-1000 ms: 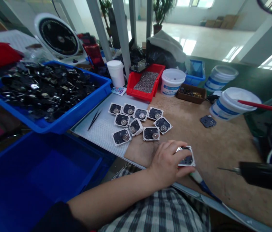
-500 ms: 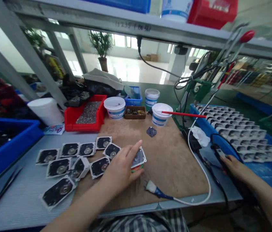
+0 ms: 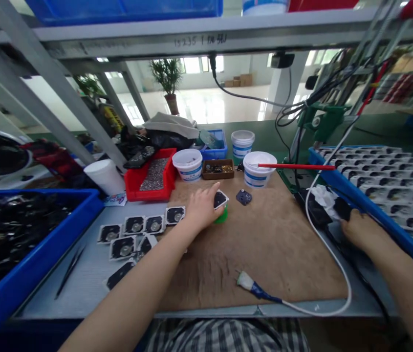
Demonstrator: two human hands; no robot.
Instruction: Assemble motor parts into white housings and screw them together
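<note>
As head view is showing, left hand point(image 3: 202, 209) is pinching white-rimmed, black-faced housing point(image 3: 221, 199) between thumb and fingers above brown board point(image 3: 265, 254); round green object point(image 3: 222, 216) is showing just beneath, possibly supporting it. Right hand point(image 3: 362, 232) is curling at black object point(image 3: 342, 209) beside crumpled white tissue point(image 3: 326, 201); fingertips hidden, cannot tell whether gripping. Similar white-rimmed housings point(image 3: 133, 224) are lying face up leftward, apparently keeping within reach. Thin dark plate point(image 3: 244, 197) is lying apart, right of held housing.
</note>
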